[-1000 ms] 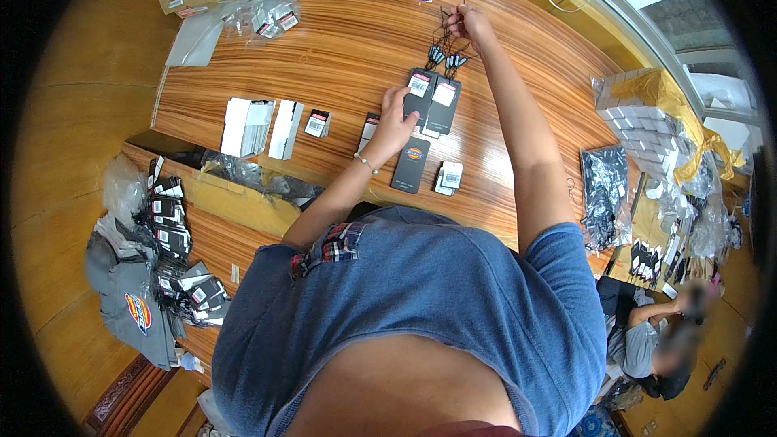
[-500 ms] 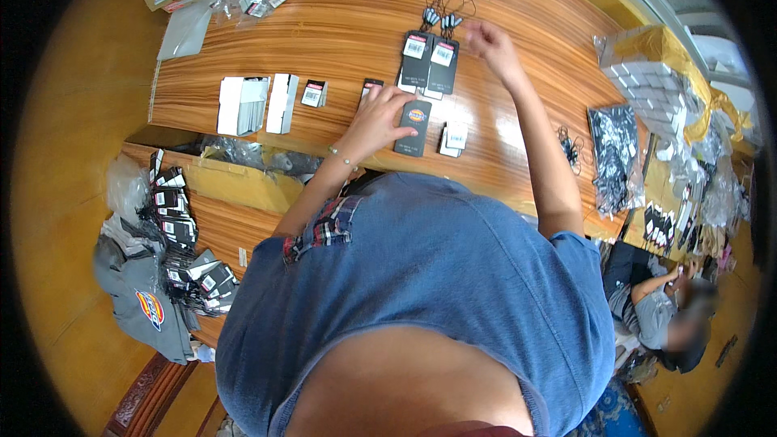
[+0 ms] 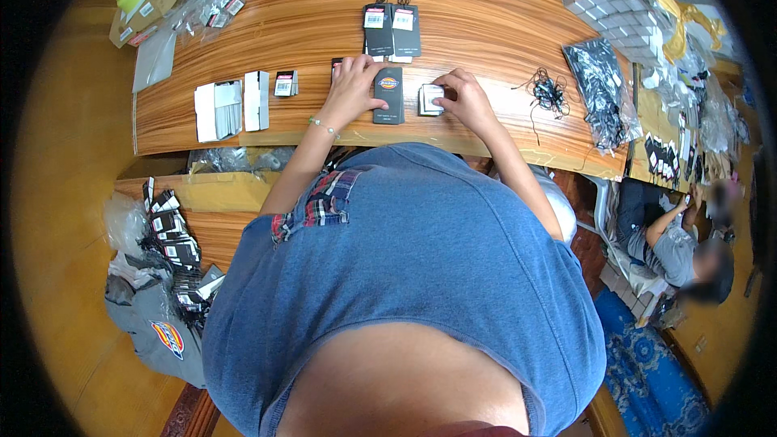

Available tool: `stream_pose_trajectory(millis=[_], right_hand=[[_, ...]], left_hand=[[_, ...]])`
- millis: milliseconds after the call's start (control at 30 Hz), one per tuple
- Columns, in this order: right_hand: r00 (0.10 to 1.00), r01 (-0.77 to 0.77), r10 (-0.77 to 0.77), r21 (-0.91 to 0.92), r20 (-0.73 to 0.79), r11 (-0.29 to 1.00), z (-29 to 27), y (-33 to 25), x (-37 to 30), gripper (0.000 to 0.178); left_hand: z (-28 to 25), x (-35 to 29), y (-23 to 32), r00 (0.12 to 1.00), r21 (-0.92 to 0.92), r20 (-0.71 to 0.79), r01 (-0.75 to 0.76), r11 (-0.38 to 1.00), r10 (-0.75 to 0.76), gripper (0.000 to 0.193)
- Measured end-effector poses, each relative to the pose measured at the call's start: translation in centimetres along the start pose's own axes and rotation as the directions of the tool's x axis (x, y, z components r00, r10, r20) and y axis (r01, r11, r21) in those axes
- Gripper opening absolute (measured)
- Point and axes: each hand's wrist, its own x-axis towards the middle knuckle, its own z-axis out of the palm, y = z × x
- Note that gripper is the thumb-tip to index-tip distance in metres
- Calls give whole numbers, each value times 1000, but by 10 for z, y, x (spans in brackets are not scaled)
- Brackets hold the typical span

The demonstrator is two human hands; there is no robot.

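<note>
A dark grey hang tag (image 3: pixel 388 97) with a coloured emblem lies upright on the wooden table in front of me. My left hand (image 3: pixel 350 93) rests at its left edge, thumb and fingers apart and touching it. Just right of it, my right hand (image 3: pixel 467 103) closes thumb and fingers on a small stack of white labels (image 3: pixel 429 100). Beyond the tag lie two stacks of dark hang tags, one left (image 3: pixel 378 39) and one right (image 3: pixel 406 39), with barcode stickers and black strings. A small dark-and-white card (image 3: pixel 336 70) is partly hidden behind my left hand.
White card stacks (image 3: pixel 218 111) and a small barcode tag pile (image 3: pixel 286 83) stand to the left. Tangled black strings (image 3: pixel 549 93), a plastic bag of black strings (image 3: pixel 603 89) and a wrapped block of white boxes (image 3: pixel 611 4) lie right. A person sits at lower right.
My right hand has come down from beside the far tag strings to the white label stack. My left hand stays at the dark tag. The whole view has shifted.
</note>
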Motion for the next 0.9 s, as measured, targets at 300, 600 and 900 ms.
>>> stream_pose_trajectory(millis=[300, 600, 900], right_hand=[[952, -302, 296, 354, 72, 885, 9, 8, -1, 19], [957, -222, 286, 757, 49, 614, 1, -9, -11, 14], [876, -123, 366, 587, -315, 800, -17, -11, -39, 22]], left_hand=[[12, -8, 0, 965, -784, 126, 239, 573, -229, 29], [5, -5, 28, 950, -877, 128, 242, 415, -285, 28], [7, 13, 85, 966, -937, 161, 213, 275, -201, 31]])
